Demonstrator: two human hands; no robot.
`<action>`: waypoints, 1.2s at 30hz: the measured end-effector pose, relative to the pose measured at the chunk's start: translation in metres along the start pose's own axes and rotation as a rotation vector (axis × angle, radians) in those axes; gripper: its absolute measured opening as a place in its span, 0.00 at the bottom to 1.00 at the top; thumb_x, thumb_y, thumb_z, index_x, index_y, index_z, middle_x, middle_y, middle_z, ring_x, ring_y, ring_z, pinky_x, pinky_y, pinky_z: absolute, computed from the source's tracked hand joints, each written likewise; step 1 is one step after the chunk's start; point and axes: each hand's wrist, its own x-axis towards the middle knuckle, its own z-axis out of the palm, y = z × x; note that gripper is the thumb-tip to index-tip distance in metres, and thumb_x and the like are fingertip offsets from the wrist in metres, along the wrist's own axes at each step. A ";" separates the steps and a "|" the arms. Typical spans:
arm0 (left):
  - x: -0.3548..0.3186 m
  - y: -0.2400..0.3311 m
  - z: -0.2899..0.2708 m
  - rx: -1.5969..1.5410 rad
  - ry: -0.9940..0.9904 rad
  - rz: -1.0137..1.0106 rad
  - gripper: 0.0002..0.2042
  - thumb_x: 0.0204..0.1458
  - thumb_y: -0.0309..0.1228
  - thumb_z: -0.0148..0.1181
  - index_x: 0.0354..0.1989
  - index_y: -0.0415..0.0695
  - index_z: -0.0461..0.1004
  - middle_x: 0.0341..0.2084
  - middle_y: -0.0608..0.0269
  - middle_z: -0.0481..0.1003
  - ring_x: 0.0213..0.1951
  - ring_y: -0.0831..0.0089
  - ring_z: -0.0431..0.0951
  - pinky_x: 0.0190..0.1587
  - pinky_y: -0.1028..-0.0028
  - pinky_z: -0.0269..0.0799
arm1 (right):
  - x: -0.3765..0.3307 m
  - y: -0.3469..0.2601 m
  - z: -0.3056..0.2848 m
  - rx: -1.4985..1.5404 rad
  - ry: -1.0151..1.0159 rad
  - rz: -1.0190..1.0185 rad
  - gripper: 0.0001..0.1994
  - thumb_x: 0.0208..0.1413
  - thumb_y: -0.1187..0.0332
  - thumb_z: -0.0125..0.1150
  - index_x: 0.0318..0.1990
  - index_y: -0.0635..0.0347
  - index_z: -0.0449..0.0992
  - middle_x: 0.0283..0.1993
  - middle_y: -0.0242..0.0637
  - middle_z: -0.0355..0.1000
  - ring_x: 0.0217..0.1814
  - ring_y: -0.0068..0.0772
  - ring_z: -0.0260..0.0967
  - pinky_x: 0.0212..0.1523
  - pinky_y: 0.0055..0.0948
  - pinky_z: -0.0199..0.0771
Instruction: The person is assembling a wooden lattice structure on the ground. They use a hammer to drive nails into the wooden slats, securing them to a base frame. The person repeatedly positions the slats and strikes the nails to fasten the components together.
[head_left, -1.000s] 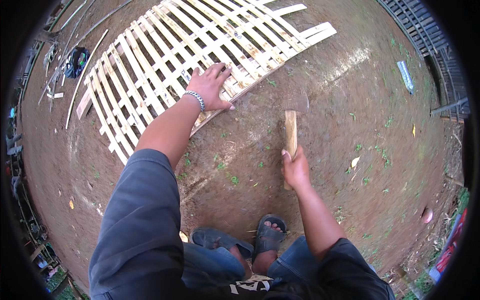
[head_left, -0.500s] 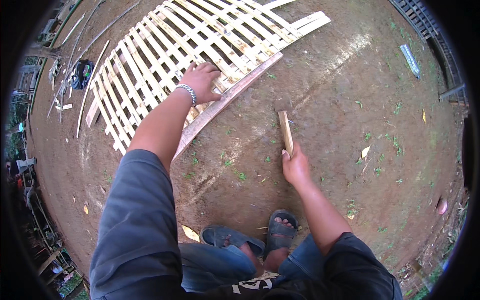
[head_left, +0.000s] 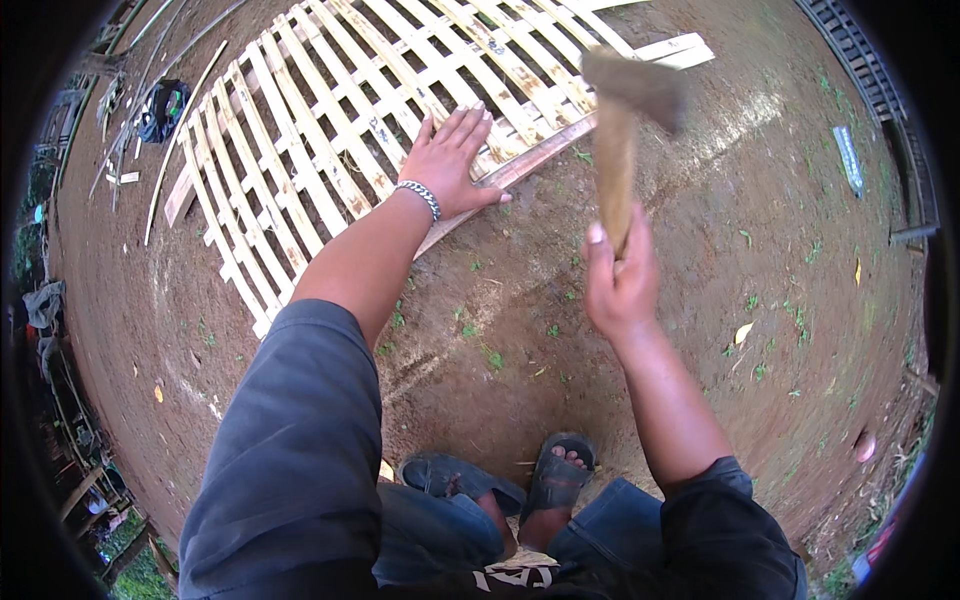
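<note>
My left hand point(head_left: 452, 165) lies open, fingers spread, on the near right edge of a slatted wooden panel point(head_left: 335, 130). Its thumb reaches over the reddish-brown board point(head_left: 540, 155) that runs along that edge. A chain bracelet circles the left wrist. My right hand point(head_left: 622, 275) is closed around the wooden handle of a hammer point(head_left: 615, 165), raised to the right of the panel. The hammer's dark head is smeared by motion. Pale slats lie in rows across several crosspieces, and the panel's far end runs out of view.
Brown soil with small weeds surrounds the panel. My sandalled feet point(head_left: 510, 480) stand at the bottom. A dark bag point(head_left: 163, 110) and long thin strips lie at the far left. A pale blue strip-shaped object point(head_left: 848, 160) lies at the right, near a dark slatted structure point(head_left: 885, 90).
My right hand has lifted the hammer up from low over the soil. My left hand has shifted right along the panel's edge, its fingers spread wider. The view has moved slightly.
</note>
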 end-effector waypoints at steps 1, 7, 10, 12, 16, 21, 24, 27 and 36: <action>-0.001 0.000 -0.003 -0.003 -0.005 0.002 0.55 0.52 0.74 0.53 0.81 0.52 0.43 0.81 0.65 0.42 0.81 0.68 0.40 0.81 0.55 0.33 | 0.010 -0.008 0.000 0.081 0.047 -0.066 0.25 0.71 0.66 0.53 0.67 0.75 0.59 0.48 0.58 0.75 0.45 0.51 0.77 0.46 0.46 0.77; -0.002 -0.003 0.001 -0.053 -0.004 0.015 0.57 0.49 0.76 0.54 0.81 0.52 0.44 0.81 0.64 0.44 0.81 0.67 0.42 0.81 0.55 0.34 | 0.035 0.012 0.019 -0.168 -0.126 0.057 0.25 0.70 0.65 0.54 0.69 0.66 0.60 0.51 0.57 0.77 0.47 0.56 0.80 0.46 0.51 0.79; -0.001 -0.003 0.000 -0.052 0.005 0.025 0.56 0.50 0.75 0.54 0.81 0.51 0.45 0.81 0.63 0.45 0.81 0.67 0.43 0.81 0.55 0.34 | 0.028 0.031 0.016 -0.419 -0.344 0.135 0.25 0.70 0.65 0.54 0.70 0.60 0.60 0.53 0.59 0.77 0.49 0.61 0.80 0.47 0.56 0.80; -0.004 -0.003 0.001 -0.088 -0.003 0.017 0.55 0.51 0.73 0.55 0.80 0.50 0.46 0.81 0.63 0.45 0.81 0.66 0.43 0.81 0.55 0.35 | 0.034 0.018 0.019 -0.426 -0.341 0.114 0.25 0.70 0.65 0.55 0.71 0.59 0.60 0.52 0.60 0.77 0.48 0.62 0.81 0.47 0.57 0.80; -0.004 -0.007 0.003 -0.086 0.013 0.015 0.55 0.51 0.73 0.55 0.80 0.50 0.46 0.81 0.63 0.44 0.81 0.66 0.43 0.81 0.55 0.35 | 0.038 0.003 0.024 -0.194 -0.083 -0.010 0.26 0.69 0.64 0.55 0.71 0.60 0.58 0.47 0.58 0.79 0.45 0.60 0.81 0.46 0.57 0.81; 0.000 -0.004 0.001 -0.080 0.009 0.018 0.55 0.50 0.74 0.54 0.80 0.50 0.46 0.81 0.64 0.44 0.80 0.66 0.43 0.81 0.55 0.35 | 0.041 0.017 0.022 -0.490 -0.409 0.301 0.26 0.69 0.65 0.56 0.71 0.55 0.59 0.43 0.57 0.79 0.44 0.60 0.80 0.46 0.56 0.81; -0.001 -0.007 0.003 -0.084 0.022 0.015 0.55 0.51 0.73 0.55 0.80 0.51 0.47 0.81 0.64 0.44 0.80 0.66 0.43 0.81 0.55 0.35 | 0.047 0.023 0.013 -0.599 -0.395 0.103 0.25 0.67 0.67 0.57 0.69 0.50 0.61 0.43 0.58 0.79 0.43 0.62 0.79 0.46 0.55 0.81; -0.003 -0.006 0.000 -0.078 0.015 0.008 0.55 0.51 0.73 0.55 0.80 0.51 0.47 0.81 0.64 0.44 0.80 0.66 0.43 0.81 0.55 0.35 | 0.047 0.008 0.017 -0.392 -0.207 0.011 0.23 0.67 0.67 0.56 0.68 0.52 0.63 0.45 0.59 0.79 0.43 0.63 0.79 0.46 0.56 0.81; -0.005 -0.007 -0.004 -0.083 0.018 0.017 0.53 0.52 0.71 0.55 0.79 0.45 0.52 0.81 0.62 0.45 0.80 0.66 0.44 0.81 0.54 0.34 | 0.049 0.019 0.007 -0.679 -0.505 0.128 0.23 0.68 0.66 0.55 0.68 0.53 0.65 0.50 0.58 0.78 0.43 0.60 0.80 0.44 0.55 0.82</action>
